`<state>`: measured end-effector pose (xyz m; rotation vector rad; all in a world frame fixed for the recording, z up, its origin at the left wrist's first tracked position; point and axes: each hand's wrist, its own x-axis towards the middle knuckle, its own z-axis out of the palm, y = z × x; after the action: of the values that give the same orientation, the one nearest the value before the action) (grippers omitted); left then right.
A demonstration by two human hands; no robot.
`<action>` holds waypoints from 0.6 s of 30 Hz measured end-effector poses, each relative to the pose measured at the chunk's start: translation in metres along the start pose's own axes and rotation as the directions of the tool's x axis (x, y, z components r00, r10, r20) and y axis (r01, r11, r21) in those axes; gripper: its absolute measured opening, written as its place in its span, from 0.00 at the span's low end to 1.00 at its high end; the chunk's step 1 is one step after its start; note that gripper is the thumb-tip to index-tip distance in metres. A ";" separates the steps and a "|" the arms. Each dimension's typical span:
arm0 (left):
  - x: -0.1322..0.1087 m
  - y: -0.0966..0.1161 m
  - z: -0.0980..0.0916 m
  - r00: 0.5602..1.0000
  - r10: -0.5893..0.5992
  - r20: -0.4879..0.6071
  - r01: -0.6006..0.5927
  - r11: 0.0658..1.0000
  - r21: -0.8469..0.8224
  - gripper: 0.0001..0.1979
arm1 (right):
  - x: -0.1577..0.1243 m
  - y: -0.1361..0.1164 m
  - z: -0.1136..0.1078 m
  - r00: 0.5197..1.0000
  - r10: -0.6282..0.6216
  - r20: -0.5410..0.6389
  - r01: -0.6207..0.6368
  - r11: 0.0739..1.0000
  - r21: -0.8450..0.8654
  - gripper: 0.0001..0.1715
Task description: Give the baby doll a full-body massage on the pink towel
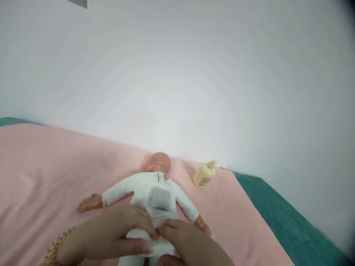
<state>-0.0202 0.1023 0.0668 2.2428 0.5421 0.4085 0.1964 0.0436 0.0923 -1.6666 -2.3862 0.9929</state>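
1 plastic baby doll in white cloth suit [155,194] | left hand [111,232], right hand [191,244] both pinching its fabric | 1 cream pump bottle [204,174] beyond right hand | pink terry sheet [41,173] beneath

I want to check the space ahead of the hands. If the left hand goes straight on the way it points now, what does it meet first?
The left hand points right, across the doll's lower body. It already touches the right hand's fingertips there, so it would likely meet them first.
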 end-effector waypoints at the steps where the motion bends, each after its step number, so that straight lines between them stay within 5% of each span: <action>1: -0.002 0.003 -0.001 0.998 0.016 0.061 -0.013 0.999 -0.048 0.12 | -0.001 -0.001 0.001 0.998 -0.012 0.055 0.012 1.000 -0.006 0.19; 11: 0.001 -0.019 0.006 0.991 -0.088 0.097 0.087 0.996 0.011 0.12 | 0.016 0.009 0.005 0.998 0.060 0.015 -0.060 0.998 0.014 0.16; 18: 0.003 -0.020 0.008 0.989 -0.093 0.113 0.093 0.996 0.009 0.12 | 0.025 0.019 0.005 0.998 -0.045 0.031 0.042 0.994 0.100 0.14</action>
<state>-0.0191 0.1114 0.0470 2.2191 0.5853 0.2305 0.2002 0.0665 0.0706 -1.5700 -2.3412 1.1210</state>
